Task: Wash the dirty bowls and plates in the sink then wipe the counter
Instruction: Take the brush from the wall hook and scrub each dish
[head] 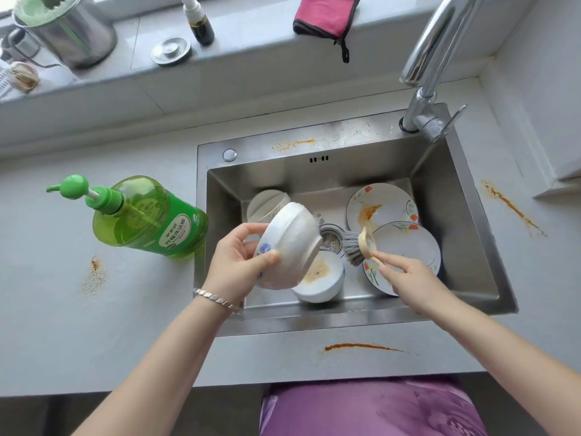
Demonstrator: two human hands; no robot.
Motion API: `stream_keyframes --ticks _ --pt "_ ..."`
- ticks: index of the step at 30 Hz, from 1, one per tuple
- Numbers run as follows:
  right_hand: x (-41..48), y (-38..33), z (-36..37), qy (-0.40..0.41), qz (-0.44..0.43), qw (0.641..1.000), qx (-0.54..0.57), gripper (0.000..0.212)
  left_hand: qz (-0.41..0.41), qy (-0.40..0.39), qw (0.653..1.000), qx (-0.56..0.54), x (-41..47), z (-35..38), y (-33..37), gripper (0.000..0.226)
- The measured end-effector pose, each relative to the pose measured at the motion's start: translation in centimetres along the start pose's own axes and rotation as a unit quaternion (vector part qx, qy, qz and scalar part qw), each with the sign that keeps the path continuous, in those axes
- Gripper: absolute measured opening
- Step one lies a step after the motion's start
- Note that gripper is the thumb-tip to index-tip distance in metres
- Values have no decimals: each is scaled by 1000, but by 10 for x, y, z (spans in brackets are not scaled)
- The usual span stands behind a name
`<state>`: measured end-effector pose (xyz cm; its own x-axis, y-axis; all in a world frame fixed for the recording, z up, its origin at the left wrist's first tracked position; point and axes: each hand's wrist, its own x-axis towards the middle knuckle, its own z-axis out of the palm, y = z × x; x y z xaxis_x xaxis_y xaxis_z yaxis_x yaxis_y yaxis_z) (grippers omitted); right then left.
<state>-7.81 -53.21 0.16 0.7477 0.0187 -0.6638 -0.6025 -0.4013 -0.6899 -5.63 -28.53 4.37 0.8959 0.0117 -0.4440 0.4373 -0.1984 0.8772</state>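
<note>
Count taken over sink (440,196), worktop (47,309) and sill (251,42). Bowls: 3, namely foamy bowl (292,243), tipped bowl (267,204), soiled bowl (323,278). Plates: 2 (both flower-patterned), far plate (386,199) and near plate (412,247). Dish brush (358,248): 1. Hands: 2, left hand (235,262) and right hand (412,281). Soap bottle (147,215): 1. Tap (434,48): 1. Sill items, 1 each: steel jug (72,33), spray bottle (198,20), metal lid (171,51), pink cloth (327,14), garlic bulb (23,77). Orange stains: 4, namely left stain (94,272), front stain (361,347), right stain (509,206), rim stain (292,143).
</note>
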Motion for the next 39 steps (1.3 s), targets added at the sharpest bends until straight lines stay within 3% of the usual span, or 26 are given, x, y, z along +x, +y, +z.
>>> stream_keyframes --ticks 5,11,18,25,29,39 --pt "18 19 14 14 32 999 17 37 -84 17 985 153 38 -17 -62 24" --pt "33 30 33 5 20 1000 17 37 -159 36 971 175 64 -36 -124 23" --pt "44 41 40 26 27 999 7 37 -178 25 959 218 110 -32 -179 34" --pt "46 55 45 29 18 999 41 38 -192 30 945 264 130 -22 -212 25" --pt "48 65 52 17 16 998 53 39 -185 3 919 348 127 -12 -215 19" --pt "46 78 60 -3 26 999 38 38 -238 -51 917 316 126 -8 -242 22"
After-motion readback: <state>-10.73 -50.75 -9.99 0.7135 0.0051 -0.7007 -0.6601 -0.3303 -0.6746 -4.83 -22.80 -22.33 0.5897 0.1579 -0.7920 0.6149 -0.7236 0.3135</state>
